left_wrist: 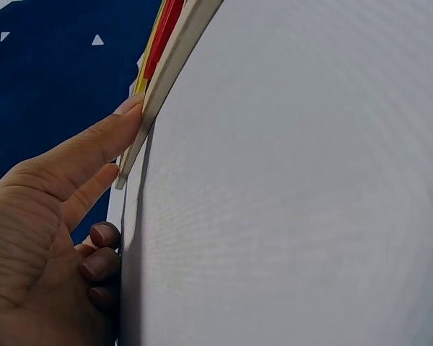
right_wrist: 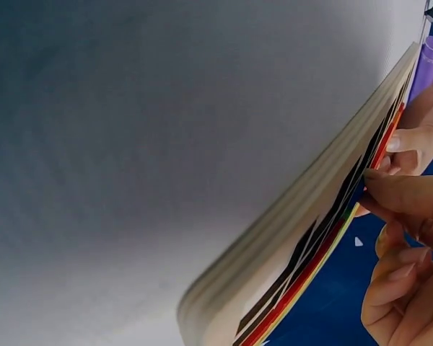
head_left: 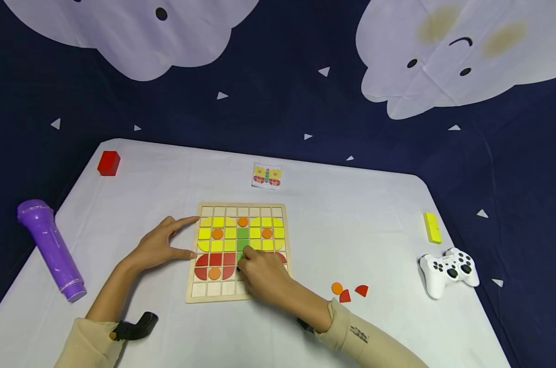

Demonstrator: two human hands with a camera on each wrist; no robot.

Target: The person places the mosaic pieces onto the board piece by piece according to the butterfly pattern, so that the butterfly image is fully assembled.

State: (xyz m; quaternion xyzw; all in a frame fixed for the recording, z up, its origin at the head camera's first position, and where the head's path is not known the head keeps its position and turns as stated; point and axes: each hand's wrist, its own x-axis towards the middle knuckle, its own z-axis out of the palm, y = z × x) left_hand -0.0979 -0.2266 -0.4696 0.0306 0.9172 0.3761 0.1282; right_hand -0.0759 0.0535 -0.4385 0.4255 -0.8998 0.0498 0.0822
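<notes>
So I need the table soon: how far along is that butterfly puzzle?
Mostly done. On the wooden grid board the yellow upper wings and left red lower wing are filled. The right hand is at the green middle column; the left hand steadies the board's edge. Three loose orange and red pieces remain beside it.

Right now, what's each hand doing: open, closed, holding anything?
Left hand: open, straight index finger and thumb against the puzzle board's left edge.
Right hand: fingertips curled at a green piece; a real pinch cannot be told.
</notes>
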